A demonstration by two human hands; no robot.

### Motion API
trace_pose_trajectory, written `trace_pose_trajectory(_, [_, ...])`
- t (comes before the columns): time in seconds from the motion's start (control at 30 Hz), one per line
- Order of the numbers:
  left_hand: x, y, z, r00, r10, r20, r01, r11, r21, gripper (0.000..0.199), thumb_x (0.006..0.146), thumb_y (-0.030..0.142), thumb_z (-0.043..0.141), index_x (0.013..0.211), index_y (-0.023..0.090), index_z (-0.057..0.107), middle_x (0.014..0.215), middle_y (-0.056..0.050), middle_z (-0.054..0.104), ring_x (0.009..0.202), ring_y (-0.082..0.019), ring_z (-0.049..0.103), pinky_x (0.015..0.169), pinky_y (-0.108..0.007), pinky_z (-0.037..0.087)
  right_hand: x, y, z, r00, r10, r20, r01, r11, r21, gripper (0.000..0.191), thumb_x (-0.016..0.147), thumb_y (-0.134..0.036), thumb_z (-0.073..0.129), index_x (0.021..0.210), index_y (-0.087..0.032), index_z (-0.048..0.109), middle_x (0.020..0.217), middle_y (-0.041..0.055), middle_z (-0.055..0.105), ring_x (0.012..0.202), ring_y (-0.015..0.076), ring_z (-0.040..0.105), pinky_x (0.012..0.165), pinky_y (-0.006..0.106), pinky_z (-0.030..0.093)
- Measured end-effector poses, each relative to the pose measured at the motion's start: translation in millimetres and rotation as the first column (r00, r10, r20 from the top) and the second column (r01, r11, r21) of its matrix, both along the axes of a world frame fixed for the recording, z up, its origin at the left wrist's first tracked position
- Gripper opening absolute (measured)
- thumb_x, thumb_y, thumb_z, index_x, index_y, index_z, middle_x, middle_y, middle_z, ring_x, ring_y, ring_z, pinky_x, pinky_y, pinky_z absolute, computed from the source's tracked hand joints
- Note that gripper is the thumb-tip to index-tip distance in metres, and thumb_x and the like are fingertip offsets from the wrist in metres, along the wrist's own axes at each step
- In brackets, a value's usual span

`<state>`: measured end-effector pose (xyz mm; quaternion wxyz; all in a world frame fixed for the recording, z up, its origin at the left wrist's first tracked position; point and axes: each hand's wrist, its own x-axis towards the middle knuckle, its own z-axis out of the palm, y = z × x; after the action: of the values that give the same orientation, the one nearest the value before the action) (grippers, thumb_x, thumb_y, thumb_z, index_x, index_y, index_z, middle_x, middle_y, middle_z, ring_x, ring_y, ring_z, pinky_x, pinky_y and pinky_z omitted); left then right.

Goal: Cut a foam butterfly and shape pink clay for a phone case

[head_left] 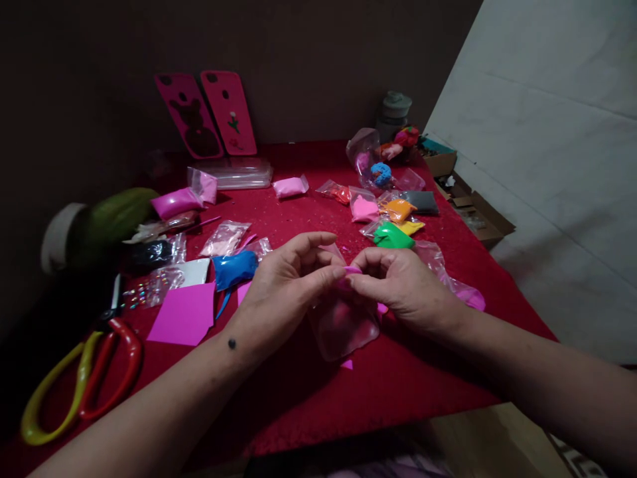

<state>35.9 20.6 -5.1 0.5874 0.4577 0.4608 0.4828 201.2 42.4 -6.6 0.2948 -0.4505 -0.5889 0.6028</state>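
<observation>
Between the fingertips of my left hand (298,279) and my right hand (403,282) is a small piece of pink modelling clay (352,270). Both hands pinch it from either side, and my fingers partly cover it. Just below lies a clear plastic phone case (343,332), its upper part hidden by my hands. A scrap of pink paper (347,364) rests at the case's lower edge. Left of my left hand are a blue clay packet (235,269) and a pink paper sheet (184,315). A green clay packet (393,236) sits beyond my right hand.
Scissors (107,325) with red and yellow handles lie at the left. Two decorated pink phone cases (229,113) lean on the back wall. A bottle (395,109) stands at the back right, with cardboard boxes (480,209) beyond the red table's (279,398) right edge.
</observation>
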Motion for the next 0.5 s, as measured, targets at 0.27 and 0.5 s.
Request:
trace_pose_trajectory(0.27, [1.3, -1.9, -2.9, 0.997, 0.055, 0.056, -0.055, 0.998, 0.002, 0.031, 0.076, 0.015, 0.073, 0.104, 0.015, 0.060, 0.079, 0.001, 0.069, 0.067, -0.009, 0.064, 0.064, -0.019, 0.053, -0.8, -1.3, 2.1, 0.999, 0.035, -0.042, -0.038, 0.995, -0.095, 0.021, 0.079, -0.031, 0.068, 0.074, -0.012, 0.060, 0.061, -0.0006, 0.059, 0.051, 0.0071, 0.050, 0.047, 0.018, 0.039])
trace_pose_trajectory(0.5, [0.8, -1.0, -2.5, 1.000, 0.002, 0.004, -0.002, 1.000, 0.025, 0.036, 0.076, 0.016, 0.074, 0.109, 0.015, 0.059, 0.086, -0.001, 0.070, 0.078, -0.011, 0.065, 0.068, -0.020, 0.053, 3.7, 0.2, -3.0, 0.995, 0.087, 0.047, -0.086, 0.996, -0.024, 0.017, 0.078, -0.025, 0.064, 0.066, -0.013, 0.061, 0.056, -0.0010, 0.058, 0.048, 0.0074, 0.050, 0.046, 0.019, 0.037])
